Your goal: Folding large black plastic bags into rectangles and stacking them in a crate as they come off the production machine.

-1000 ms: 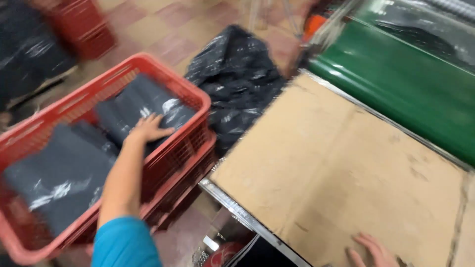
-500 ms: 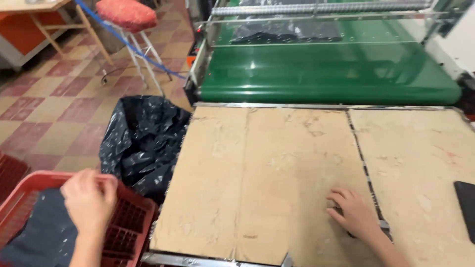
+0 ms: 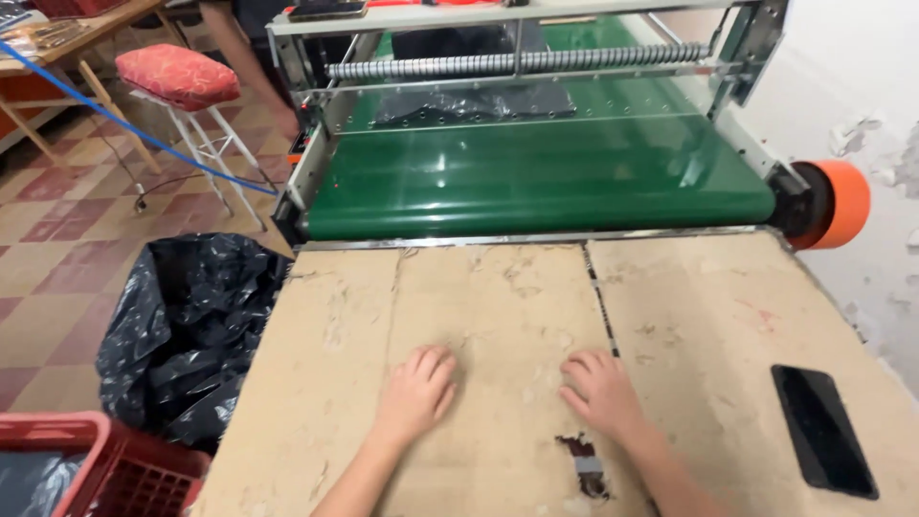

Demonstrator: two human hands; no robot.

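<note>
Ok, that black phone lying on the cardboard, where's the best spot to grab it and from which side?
The black phone lies flat, screen up, on the cardboard-covered table, right of the right hand. It probably offers no underside, so pinch its two long edges from above, coming in from the left with that hand, the nearer one.

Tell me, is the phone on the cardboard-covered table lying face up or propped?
Lying flat: the black phone rests with its dark screen upward on the cardboard table, right of the right hand, untouched.
</note>
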